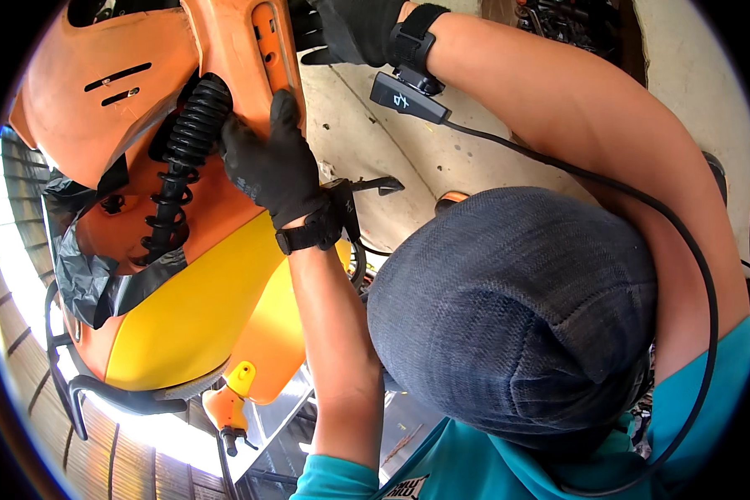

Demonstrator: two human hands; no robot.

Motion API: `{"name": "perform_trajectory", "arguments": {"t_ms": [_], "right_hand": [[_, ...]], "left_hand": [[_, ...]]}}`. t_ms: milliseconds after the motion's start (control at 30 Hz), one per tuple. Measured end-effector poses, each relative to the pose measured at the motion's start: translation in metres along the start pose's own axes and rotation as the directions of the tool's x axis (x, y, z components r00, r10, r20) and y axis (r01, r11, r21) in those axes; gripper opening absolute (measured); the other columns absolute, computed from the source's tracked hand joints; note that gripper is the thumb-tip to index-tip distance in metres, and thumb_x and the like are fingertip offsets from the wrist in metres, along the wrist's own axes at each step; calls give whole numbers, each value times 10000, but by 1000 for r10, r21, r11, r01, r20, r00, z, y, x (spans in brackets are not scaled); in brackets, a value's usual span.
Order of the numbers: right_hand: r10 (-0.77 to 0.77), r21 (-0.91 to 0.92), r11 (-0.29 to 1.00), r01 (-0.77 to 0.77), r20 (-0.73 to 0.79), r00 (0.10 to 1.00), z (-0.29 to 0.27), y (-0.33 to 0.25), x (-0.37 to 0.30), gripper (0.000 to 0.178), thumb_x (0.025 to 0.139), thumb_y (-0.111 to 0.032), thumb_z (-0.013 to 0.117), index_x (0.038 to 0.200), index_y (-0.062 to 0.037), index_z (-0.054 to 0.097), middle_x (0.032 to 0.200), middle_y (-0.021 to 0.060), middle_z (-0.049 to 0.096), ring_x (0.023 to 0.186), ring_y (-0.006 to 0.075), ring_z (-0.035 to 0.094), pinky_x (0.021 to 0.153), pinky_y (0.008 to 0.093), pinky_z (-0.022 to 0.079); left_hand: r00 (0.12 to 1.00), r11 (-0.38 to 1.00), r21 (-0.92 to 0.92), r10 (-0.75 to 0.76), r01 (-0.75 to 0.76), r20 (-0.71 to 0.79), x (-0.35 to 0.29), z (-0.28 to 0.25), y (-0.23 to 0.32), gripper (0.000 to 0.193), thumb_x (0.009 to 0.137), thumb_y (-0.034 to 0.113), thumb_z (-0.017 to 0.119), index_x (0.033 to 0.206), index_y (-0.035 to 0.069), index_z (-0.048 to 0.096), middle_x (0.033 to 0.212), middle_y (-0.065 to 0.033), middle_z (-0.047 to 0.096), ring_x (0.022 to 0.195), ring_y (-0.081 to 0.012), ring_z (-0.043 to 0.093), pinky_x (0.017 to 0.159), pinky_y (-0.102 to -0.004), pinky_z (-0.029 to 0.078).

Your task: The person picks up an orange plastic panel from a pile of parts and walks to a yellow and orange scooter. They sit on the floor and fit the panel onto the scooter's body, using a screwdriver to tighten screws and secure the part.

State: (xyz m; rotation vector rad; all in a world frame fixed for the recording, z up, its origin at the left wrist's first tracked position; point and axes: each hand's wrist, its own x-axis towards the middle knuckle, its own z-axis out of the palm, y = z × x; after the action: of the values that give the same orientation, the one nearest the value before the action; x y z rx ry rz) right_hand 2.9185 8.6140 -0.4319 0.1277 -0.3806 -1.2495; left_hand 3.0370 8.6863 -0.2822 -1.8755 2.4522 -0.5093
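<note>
My left hand (272, 161), in a black glove, is at the lower end of a long orange panel (243, 62). Its thumb lies up along the panel; the curled fingers reach the left side beside a black coil-spring shock absorber (185, 154), their tips hidden. At the top, my gloved right hand (350, 32) is beside the panel's right edge, fingers apart and pointing left, some ends hidden behind it. Nothing shows in its grasp. The panel belongs to a large orange body (112, 92) with a yellow section (196, 304). Straps with small black devices circle both wrists.
Black plastic sheeting (87, 279) covers part of the body's left side. A black curved bar (125, 398) juts out below. A cable (642, 196) runs along my right arm. Rounded dark denim (508, 308) fills the middle. Concrete floor (392, 142) lies beyond; dark parts (571, 33) sit far right.
</note>
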Motion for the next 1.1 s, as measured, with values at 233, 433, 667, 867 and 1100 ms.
{"name": "perform_trajectory", "arguments": {"t_ms": [233,433,667,867,1100], "right_hand": [[-7,116,993,3,34,999,-4,12,7,439,965,-341,555,1250,-10,596,1153,172,684,1065,314,648,938,422,519],[-30,180,983,20,51,998,-16,18,18,415,979,-320,543,1251,-11,594,1149,171,684,1053,309,654,931,422,528],[-43,211,977,27,73,996,-23,24,24,387,995,-295,528,1253,-13,592,1144,168,686,1038,303,660,923,423,539],[-47,251,968,24,84,995,-27,25,26,364,1009,-274,516,1254,-15,590,1140,167,686,1025,298,666,916,424,549],[-35,256,967,13,83,996,-29,26,28,316,1033,-227,478,1247,-28,598,1139,164,687,1017,300,671,917,431,557]], "left_hand": [[999,999,11,39,-39,-8,-1,0,-7,516,767,404,835,901,-46,620,855,-224,654,811,-392,623,744,-425,483],[998,999,49,-10,7,67,1,-6,1,498,780,385,819,903,-52,613,854,-213,652,786,-377,606,750,-415,484],[999,1000,-2,-18,18,49,-1,-7,8,494,791,366,807,949,-64,622,881,-226,658,818,-389,620,777,-415,484],[998,999,-23,-46,47,47,-1,-7,11,483,784,345,816,964,-62,628,901,-239,665,862,-405,636,789,-428,489],[997,997,20,-75,74,36,-2,-4,9,496,774,357,825,954,-61,626,901,-241,664,867,-404,639,785,-430,490]]}}
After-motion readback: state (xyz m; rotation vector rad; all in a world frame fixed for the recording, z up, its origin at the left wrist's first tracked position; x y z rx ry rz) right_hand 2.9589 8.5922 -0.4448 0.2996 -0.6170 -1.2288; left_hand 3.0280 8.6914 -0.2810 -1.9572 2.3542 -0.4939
